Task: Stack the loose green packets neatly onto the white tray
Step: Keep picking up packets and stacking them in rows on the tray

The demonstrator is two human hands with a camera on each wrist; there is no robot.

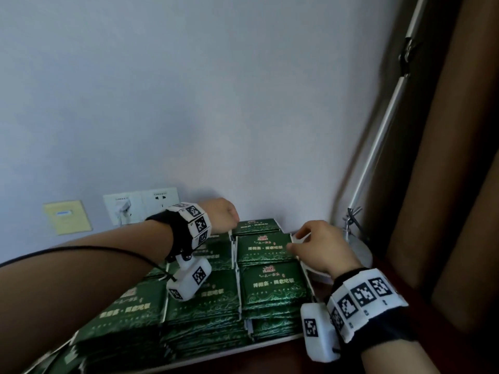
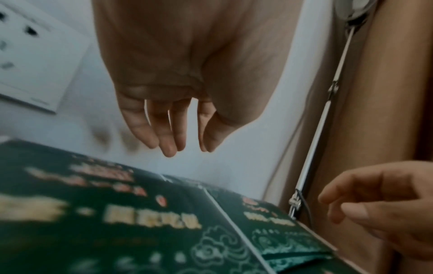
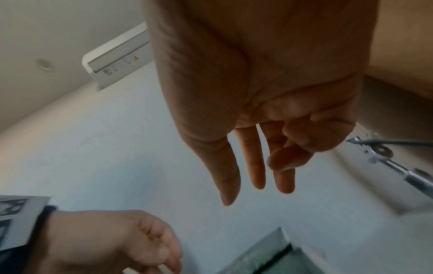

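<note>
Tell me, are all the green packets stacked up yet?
Nearly. Green packets already sit in tall, even stacks on the white tray. The left hand and right hand hover empty over the back stacks. The front-left packets look blurry, maybe still untidy.

Left wrist band: my left hand (image 1: 222,215) sits past a black fabric strap ringed with white blocks carrying black square code markers (image 1: 198,223).
Left camera: a white rounded box (image 1: 189,279) with the same markers hangs under my wrist on a small metal joint.
Cable: a thin black wire (image 1: 81,249) runs along my bare forearm.
Right wrist: my right hand (image 1: 320,248) wears a matching marker band (image 1: 364,295) and white box (image 1: 317,329).
</note>
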